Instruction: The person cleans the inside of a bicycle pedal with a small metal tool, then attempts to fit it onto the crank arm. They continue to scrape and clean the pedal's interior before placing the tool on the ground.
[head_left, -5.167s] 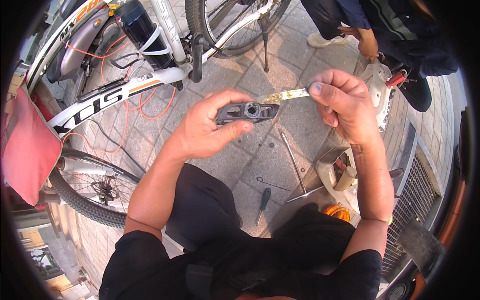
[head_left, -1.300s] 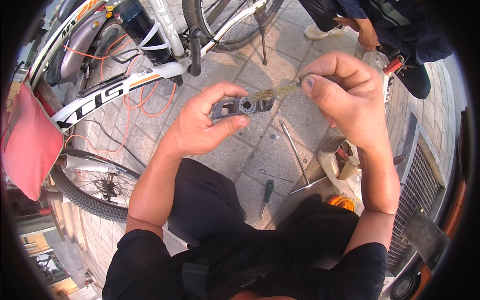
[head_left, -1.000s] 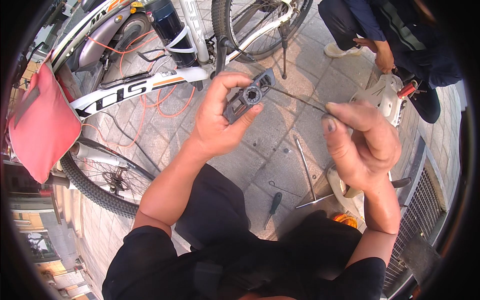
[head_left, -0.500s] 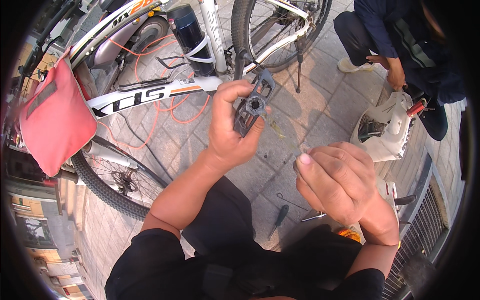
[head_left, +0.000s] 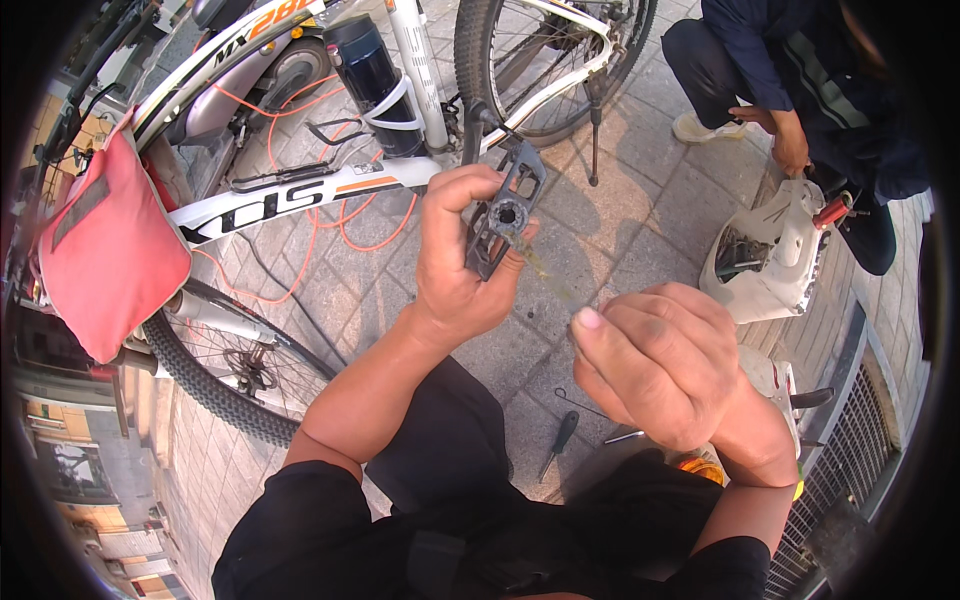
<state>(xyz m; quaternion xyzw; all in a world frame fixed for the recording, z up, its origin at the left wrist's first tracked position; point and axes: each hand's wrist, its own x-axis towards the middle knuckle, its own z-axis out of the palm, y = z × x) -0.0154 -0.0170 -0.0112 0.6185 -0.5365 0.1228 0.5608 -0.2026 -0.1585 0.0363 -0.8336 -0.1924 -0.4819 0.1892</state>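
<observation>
My left hand [head_left: 455, 260] is closed round a black bicycle pedal [head_left: 492, 245]. The round hole in the pedal's middle faces up, with greyish grease about its rim. To its right my right hand [head_left: 660, 365] is pinched, thumb against the bent fingers, and apart from the pedal. Whatever lies in the pinch is hidden behind the fingers. A thin, see-through yellowish streak [head_left: 540, 268] shows between the pedal and the right fingertips; I cannot tell what it is. Behind the left hand stands a white bicycle [head_left: 290, 200].
A dark-handled screwdriver [head_left: 562, 440] lies on the paving below my hands. At right, a white cut-open container [head_left: 765, 250] holds tools, with a crouching person [head_left: 800, 100] beside it. A red bag [head_left: 115, 245] hangs at left. An orange cord [head_left: 365, 245] trails under the frame. A metal grate [head_left: 840, 480] lies lower right.
My right hand has moved a little left, nearer the pedal. The left hand keeps its grip, and the pedal's hole now looks darker and more open. The whole view has shifted slightly.
</observation>
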